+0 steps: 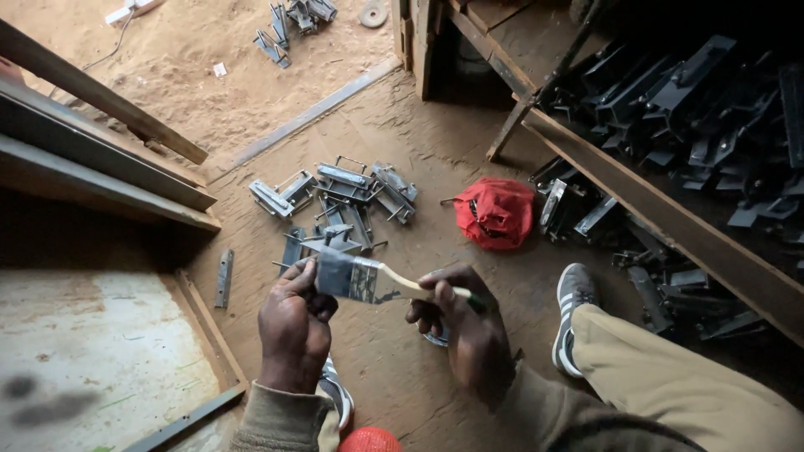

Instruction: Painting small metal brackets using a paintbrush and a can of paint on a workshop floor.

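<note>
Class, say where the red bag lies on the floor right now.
In the head view, the red bag lies right of centre, between the pile of grey metal brackets and the wooden shelf.

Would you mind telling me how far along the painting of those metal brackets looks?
Done: dark brackets fill the shelf at right. In hand: the right hand holds a paintbrush, its bristles touched by the left hand. Left: grey brackets lie on the floor.

The left hand (293,331) hides a small metal part, and the right hand (469,331) covers the paintbrush (368,280) handle's end.
</note>
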